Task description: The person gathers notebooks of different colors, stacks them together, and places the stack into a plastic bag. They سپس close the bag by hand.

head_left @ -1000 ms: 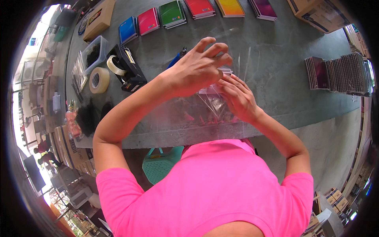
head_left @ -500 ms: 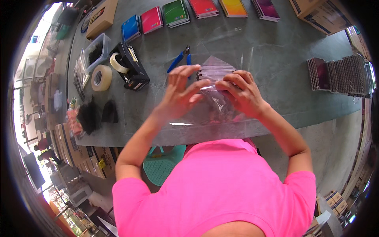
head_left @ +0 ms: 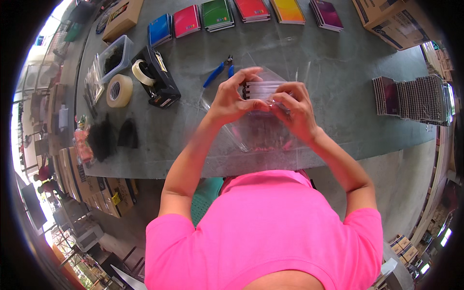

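Observation:
Between my two hands stands a small stack of spiral notebooks (head_left: 263, 90), edge up, with white page edges and dark binding rings at its left end. Clear plastic film (head_left: 256, 133) lies around and beneath it, spreading toward the near table edge. My left hand (head_left: 234, 100) is closed around the left end of the stack, its thumb along the near side. My right hand (head_left: 297, 108) has its fingers bent and pinched on the film at the stack's right near side. Just beyond the left hand lie blue-handled cutting pliers (head_left: 214, 75).
At left are a black tape dispenser (head_left: 165, 79), a tape roll (head_left: 126, 92), a clear tub (head_left: 128, 53) and dark fuzzy pieces (head_left: 128, 134). Coloured notebooks (head_left: 217, 15) line the far side. A notebook stack (head_left: 420, 100) and cardboard box (head_left: 403, 29) stand at right. A green stool (head_left: 203, 200) sits below the table.
My left hand has moved right and closed around the stack's left end. My right hand's fingers have drawn in on the film. The film's near part has shifted, and the view has turned slightly.

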The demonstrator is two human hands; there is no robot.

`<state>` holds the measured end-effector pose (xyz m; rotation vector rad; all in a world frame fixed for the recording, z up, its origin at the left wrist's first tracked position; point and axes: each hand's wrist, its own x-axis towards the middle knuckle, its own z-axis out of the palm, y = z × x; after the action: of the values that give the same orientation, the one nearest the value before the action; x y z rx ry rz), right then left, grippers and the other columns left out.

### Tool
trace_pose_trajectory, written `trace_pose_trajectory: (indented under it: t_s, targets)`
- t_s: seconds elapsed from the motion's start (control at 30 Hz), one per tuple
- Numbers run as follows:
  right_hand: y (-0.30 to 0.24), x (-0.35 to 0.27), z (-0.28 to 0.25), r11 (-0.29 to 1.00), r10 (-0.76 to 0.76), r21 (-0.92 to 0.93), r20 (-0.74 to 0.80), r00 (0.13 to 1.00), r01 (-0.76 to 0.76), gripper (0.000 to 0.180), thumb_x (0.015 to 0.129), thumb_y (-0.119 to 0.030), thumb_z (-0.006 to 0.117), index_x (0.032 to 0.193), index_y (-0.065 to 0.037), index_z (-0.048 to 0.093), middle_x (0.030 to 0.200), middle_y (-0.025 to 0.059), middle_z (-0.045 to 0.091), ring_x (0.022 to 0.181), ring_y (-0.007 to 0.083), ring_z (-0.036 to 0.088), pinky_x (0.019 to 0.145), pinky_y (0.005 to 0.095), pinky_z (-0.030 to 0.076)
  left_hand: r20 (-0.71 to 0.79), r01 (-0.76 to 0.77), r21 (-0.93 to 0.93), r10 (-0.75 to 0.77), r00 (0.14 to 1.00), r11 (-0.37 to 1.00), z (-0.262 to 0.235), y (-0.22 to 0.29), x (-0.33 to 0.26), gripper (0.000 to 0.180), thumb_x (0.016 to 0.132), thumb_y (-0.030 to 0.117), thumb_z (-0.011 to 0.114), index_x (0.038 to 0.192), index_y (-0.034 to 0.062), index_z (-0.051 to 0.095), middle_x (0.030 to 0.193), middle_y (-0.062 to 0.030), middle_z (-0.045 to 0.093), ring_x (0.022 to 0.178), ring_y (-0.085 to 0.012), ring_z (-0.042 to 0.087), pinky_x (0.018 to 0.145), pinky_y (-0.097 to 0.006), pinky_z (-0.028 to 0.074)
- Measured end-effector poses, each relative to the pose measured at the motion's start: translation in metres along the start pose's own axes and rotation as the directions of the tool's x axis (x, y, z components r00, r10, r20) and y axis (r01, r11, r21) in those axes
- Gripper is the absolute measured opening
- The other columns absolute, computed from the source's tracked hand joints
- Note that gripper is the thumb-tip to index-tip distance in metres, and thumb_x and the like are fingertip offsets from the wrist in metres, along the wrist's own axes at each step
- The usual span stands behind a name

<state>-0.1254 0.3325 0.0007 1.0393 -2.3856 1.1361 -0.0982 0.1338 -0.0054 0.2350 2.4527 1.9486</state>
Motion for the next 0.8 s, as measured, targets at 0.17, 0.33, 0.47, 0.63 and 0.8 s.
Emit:
trace_pose_trajectory:
  t_s: [0.17, 0.33, 0.47, 0.63, 0.8]
  targets:
    - [0.015, 0.012, -0.004, 0.761, 0.389, 0.434, 0.290, 0.875, -0.482, 0.042, 0.064, -0.026, 0.081, 0.099, -0.009, 0.066, 0.095, 0.0048, 0.058, 0.088, 0.0246, 0.058, 0.078, 0.0332, 0.046, 0.154, 0.192, -0.052, -0.182, 0.971, 0.980, -0.016, 0.003, 0.017, 0.038, 0.068, 0.012, 0.080, 0.101, 0.0016, 0.066, 0.101, -0.0058, 0.066, 0.099, -0.0101, 0.056, 0.082, -0.026, 0.047]
    - [0.017, 0.039, -0.022, 0.926, 0.162, 0.235, 0.463, 0.871, -0.297, 0.026, 0.068, -0.013, 0.074, 0.092, -0.006, 0.068, 0.087, 0.0064, 0.060, 0.083, 0.0255, 0.059, 0.074, 0.0329, 0.048, 0.249, -0.346, 0.531, 0.248, 0.936, 0.774, -0.016, 0.034, 0.019, 0.026, 0.069, 0.009, 0.074, 0.094, 0.0013, 0.068, 0.086, -0.0067, 0.063, 0.084, -0.0228, 0.059, 0.074, -0.033, 0.049]
    - [0.011, 0.038, -0.022, 0.995, -0.063, 0.096, 0.391, 0.918, 0.027, 0.022, 0.066, -0.005, 0.068, 0.088, -0.007, 0.068, 0.085, 0.0062, 0.059, 0.085, 0.0257, 0.058, 0.077, 0.0340, 0.047, 0.277, -0.324, 0.677, 0.179, 0.944, 0.660, -0.002, 0.051, 0.006, 0.025, 0.072, 0.006, 0.069, 0.095, -0.0007, 0.065, 0.085, -0.0090, 0.060, 0.084, -0.0286, 0.057, 0.073, -0.036, 0.049]
    - [-0.018, 0.022, -0.016, 0.923, -0.114, -0.300, 0.386, 0.915, 0.242, 0.023, 0.070, -0.005, 0.060, 0.092, -0.001, 0.064, 0.093, 0.0086, 0.059, 0.090, 0.0256, 0.057, 0.084, 0.0347, 0.046, 0.236, -0.368, 0.756, 0.300, 0.924, 0.542, 0.016, 0.057, -0.019, 0.024, 0.074, 0.004, 0.064, 0.097, -0.0029, 0.063, 0.090, -0.0124, 0.061, 0.086, -0.0298, 0.058, 0.076, -0.038, 0.048]
    - [-0.029, -0.026, -0.013, 0.865, -0.151, -0.405, 0.354, 0.923, 0.297, 0.041, 0.078, -0.007, 0.054, 0.117, 0.005, 0.055, 0.125, 0.0197, 0.051, 0.120, 0.0304, 0.046, 0.102, 0.0401, 0.035, 0.131, -0.424, 0.786, 0.549, 0.826, 0.450, 0.028, 0.017, -0.048, 0.023, 0.072, 0.006, 0.064, 0.095, -0.0002, 0.064, 0.099, -0.0100, 0.061, 0.087, -0.0256, 0.057, 0.078, -0.038, 0.046]
